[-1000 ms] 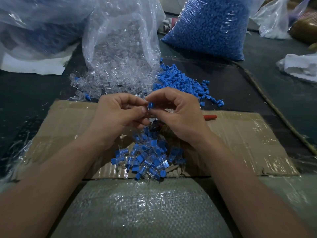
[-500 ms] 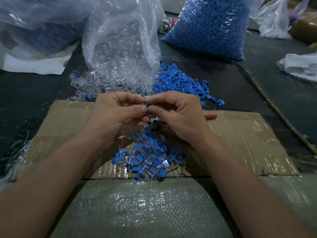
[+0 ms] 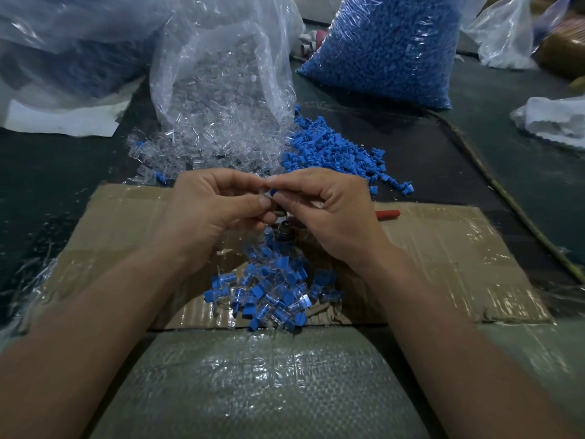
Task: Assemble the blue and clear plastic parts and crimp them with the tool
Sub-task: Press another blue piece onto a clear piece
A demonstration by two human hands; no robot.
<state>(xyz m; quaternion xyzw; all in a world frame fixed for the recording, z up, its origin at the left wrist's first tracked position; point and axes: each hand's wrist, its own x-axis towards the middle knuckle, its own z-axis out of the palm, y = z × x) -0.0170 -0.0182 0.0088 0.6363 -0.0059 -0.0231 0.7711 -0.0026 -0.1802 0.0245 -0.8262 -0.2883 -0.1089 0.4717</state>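
Head view — left hand point(image 3: 212, 213), right hand point(image 3: 330, 213) pinch blue part point(image 3: 272, 193); tiny, half-hidden

Pinching small blue-and-clear part point(image 3: 271, 193) between left hand point(image 3: 215, 213) and right hand point(image 3: 332, 213), curling thumbs and forefingers round it. Holding it above cardboard sheet point(image 3: 459, 264), over heap of assembled pieces point(image 3: 272, 293). Covering most of red-handled tool point(image 3: 388, 214) with right hand, leaving only handle end showing. Facing open bag of clear parts point(image 3: 221, 90), loose blue parts point(image 3: 332, 147) just beside it on dark worktop point(image 3: 427, 134), full bag of blue parts point(image 3: 386, 49) behind.
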